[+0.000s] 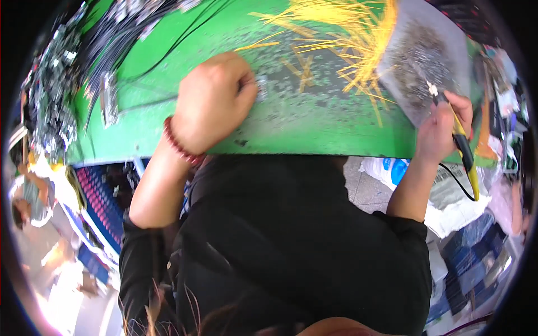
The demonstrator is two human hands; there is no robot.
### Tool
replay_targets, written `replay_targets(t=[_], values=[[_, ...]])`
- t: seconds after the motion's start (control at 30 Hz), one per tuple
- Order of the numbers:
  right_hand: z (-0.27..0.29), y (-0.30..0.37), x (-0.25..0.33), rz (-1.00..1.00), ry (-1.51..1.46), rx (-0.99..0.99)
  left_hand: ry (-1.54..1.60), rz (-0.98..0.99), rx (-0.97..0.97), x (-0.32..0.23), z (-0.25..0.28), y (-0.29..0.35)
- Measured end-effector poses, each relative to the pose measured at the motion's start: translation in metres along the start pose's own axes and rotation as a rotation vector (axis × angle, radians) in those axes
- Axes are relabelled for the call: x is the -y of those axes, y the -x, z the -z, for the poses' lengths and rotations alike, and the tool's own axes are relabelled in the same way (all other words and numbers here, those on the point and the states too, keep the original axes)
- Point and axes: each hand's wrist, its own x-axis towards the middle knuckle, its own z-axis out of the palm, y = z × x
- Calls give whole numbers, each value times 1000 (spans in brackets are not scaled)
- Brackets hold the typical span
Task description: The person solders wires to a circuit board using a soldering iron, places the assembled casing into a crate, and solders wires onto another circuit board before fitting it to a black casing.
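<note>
Over the green worktable (pixel 330 140), my left hand (pixel 216 92) is closed with its back toward me, a red bead bracelet on its wrist. A dark cable (pixel 148 103) runs under that wrist, and a small silvery bit (pixel 262 87) shows beside the fingers; what they grip is hidden. At the right, my right hand (pixel 440 126) is wrapped round a yellow and black soldering iron (pixel 462 140). The iron's tip points up and left, with whitish material at it, above a grey sheet (pixel 404 53) strewn with many small dark metal bits.
Thin yellow strips (pixel 336 25) spread across the far side. Bundled dark cables (pixel 115 47) lie far left, near a heap of shiny connectors (pixel 53 106). A small metal block (pixel 109 101) stands left of my left hand. White bags (pixel 459 207) sit below the table's right edge.
</note>
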Motion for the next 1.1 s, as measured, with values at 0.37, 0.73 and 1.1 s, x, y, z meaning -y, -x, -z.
replay_targets(t=[0.37, 0.73, 1.1], values=[[-104, 65, 19, -167, -331, 481, 12, -48, -65, 10, -8, 4], [-108, 67, 19, -121, -236, 492, 4, -53, -58, 11, -5, 5], [-109, 67, 20, -106, -204, 517, -27, -55, -58, 10, -7, 5]])
